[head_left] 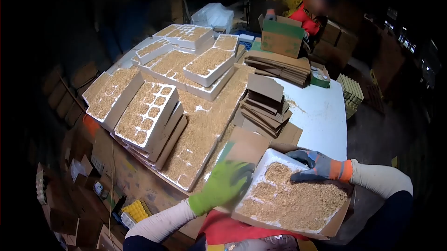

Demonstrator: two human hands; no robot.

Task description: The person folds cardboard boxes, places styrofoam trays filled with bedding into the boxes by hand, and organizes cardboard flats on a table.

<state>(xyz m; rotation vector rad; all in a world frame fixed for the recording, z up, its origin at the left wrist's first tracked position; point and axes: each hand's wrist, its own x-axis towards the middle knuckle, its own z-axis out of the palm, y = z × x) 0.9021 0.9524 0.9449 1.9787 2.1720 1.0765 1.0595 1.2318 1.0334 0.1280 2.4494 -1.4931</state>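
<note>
A white foam tray with round hollows, heaped with tan loose husk or shavings, sits tilted in an open cardboard box before me. My right hand, in a grey and orange glove, grips the tray's far wall; thumb inside over the filling, fingers across the rim. My left hand, in a green glove with a dark palm, is by the tray's left edge, over a box flap. Motion smears its fingers, so their closure is unclear.
Filled foam trays stand stacked on the husk-strewn table. Folded cardboard pieces and flattened boxes lie beyond my box. Across the table a person in red and yellow handles a green-brown box. Egg trays stand right.
</note>
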